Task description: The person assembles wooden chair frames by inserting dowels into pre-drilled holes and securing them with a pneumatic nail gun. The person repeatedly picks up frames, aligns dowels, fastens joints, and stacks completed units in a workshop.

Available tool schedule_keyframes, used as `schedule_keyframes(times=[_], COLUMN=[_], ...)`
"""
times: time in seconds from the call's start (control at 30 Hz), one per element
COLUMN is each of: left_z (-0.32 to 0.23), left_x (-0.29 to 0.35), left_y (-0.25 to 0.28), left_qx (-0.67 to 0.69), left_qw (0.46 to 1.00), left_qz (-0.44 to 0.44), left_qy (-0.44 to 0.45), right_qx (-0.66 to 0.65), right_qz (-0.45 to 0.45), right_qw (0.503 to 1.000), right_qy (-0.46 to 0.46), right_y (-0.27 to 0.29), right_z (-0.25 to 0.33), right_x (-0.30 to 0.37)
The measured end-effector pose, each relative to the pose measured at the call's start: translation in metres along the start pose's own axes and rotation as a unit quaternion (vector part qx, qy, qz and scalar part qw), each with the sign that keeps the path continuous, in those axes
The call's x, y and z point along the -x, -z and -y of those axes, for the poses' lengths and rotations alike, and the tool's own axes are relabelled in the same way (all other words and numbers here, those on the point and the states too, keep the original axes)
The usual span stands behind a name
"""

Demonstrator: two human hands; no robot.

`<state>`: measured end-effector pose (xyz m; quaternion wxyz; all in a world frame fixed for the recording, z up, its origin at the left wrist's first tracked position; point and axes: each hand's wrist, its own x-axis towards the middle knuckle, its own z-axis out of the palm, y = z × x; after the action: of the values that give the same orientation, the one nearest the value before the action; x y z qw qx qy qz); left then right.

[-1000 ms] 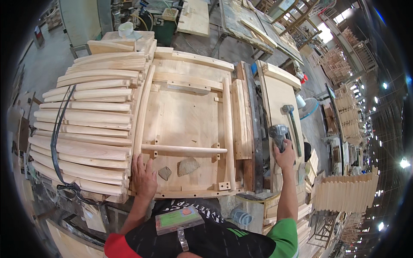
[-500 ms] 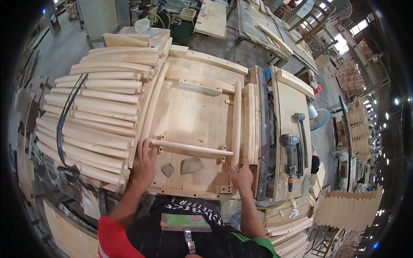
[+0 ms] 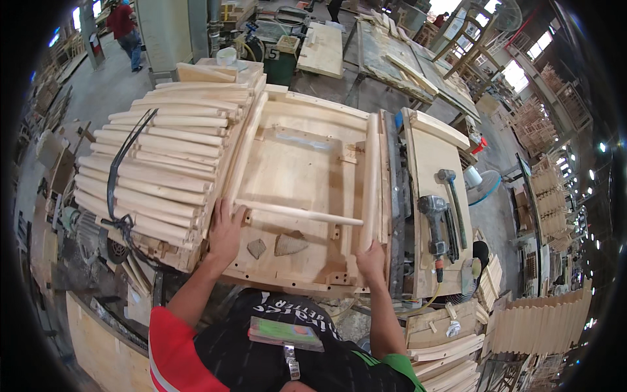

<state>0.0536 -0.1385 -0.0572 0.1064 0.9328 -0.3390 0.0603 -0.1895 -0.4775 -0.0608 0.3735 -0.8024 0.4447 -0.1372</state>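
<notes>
A pale wooden chair-like frame, made of two long posts and crosspieces, lies over a wooden jig board [image 3: 313, 271]. My left hand [image 3: 225, 234] is closed around the near end of the left post [image 3: 250, 145]. At the other side my right hand [image 3: 371, 261] grips the near end of the right post [image 3: 370, 176]. A round crossbar [image 3: 297, 212] spans between the posts just beyond my hands. Dark shadows on the board show the frame raised above it. Two small wood scraps, a smaller one [image 3: 257, 247] and a larger one [image 3: 290, 244], rest on the board between my hands.
A strapped stack of curved wooden sticks [image 3: 150, 170] stands at left. On the right-hand bench [image 3: 424, 140] lie a pneumatic nail gun [image 3: 434, 225] and a hammer [image 3: 452, 202]. A fan [image 3: 483, 184] stands beyond. A person [image 3: 124, 32] is at the far left.
The frame has come up off the board, its right post now higher and slightly to the right. Both hands have moved with it, still gripping the posts. The view has tilted up a little.
</notes>
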Motion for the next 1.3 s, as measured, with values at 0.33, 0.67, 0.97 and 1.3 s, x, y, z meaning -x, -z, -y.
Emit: schedule_keyframes(times=[0.33, 0.67, 0.97, 1.3], left_z=[-0.038, -0.083, -0.044, -0.009], left_x=[0.014, 0.054, 0.164, 0.305], left_y=[0.023, 0.075, 0.151, 0.26], left_qx=[0.167, 0.506, 0.879, 0.875], left_qw=[0.98, 0.848, 0.466, 0.421], left_qz=[-0.032, -0.07, 0.096, -0.142], left_qy=[0.109, 0.139, 0.02, -0.193], right_qx=[-0.068, -0.057, -0.223, -0.194], right_qz=[-0.069, -0.193, -0.119, -0.036], right_qw=[0.993, 0.961, 0.938, 0.868], right_qy=[0.075, 0.189, 0.236, 0.456], right_y=[0.08, 0.165, 0.178, 0.142], right_z=[0.007, -0.004, 0.008, 0.209], right_x=[0.052, 0.125, 0.151, 0.135])
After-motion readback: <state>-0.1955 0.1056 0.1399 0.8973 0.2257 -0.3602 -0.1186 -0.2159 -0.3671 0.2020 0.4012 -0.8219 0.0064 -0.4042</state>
